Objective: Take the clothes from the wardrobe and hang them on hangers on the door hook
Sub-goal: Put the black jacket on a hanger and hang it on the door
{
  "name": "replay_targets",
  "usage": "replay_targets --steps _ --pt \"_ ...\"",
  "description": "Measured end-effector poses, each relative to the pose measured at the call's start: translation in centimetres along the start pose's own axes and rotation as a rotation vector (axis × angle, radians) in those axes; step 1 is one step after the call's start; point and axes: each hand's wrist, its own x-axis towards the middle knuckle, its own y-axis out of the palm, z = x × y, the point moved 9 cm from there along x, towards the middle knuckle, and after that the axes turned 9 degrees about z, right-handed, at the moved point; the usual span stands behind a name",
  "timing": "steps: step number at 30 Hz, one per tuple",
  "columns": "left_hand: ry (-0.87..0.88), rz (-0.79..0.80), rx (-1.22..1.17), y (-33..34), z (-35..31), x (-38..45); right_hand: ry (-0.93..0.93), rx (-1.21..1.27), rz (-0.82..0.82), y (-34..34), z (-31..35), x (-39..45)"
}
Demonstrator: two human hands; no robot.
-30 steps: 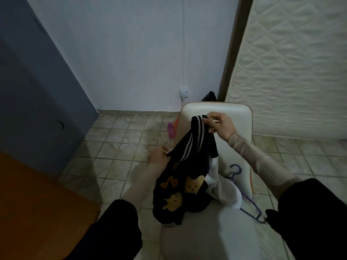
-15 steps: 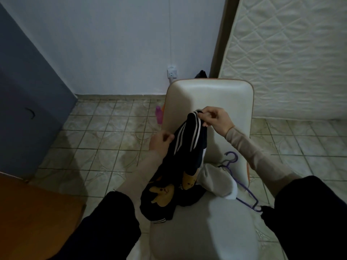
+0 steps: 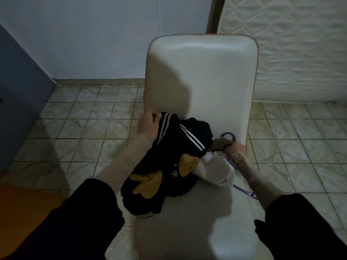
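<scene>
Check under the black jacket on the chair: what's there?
The black jacket lies bunched on the white chair seat, held at its collar by the left hand. A purple hanger pokes out beside it, at the right hand. Its middle is covered.

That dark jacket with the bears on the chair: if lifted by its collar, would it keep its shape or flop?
Probably flop. The jacket lies crumpled in soft folds on the chair, so it looks limp. The left hand alone grips its striped edge, suggesting it is light. Its white sleeve would likely dangle.
</scene>
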Motion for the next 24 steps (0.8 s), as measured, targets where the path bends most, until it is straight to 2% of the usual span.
replay_targets --steps 4,10,16,24 --pt "0.014 -0.011 -0.01 0.2 0.8 0.3 -0.096 -0.014 0.091 4.0 -1.7 1.9" --pt "0.001 -0.032 -0.019 -1.2 0.8 -0.2 -0.2 0.12 -0.031 3.1 -0.5 0.9" --pt "-0.034 -0.098 -0.046 -4.7 -1.2 -1.6 -0.444 -0.085 -0.172 -2.5 6.4 -4.6" --pt "0.05 -0.152 -0.093 -11.6 -10.2 -3.8 -0.553 -0.14 -0.365 -11.8 13.3 -12.3"
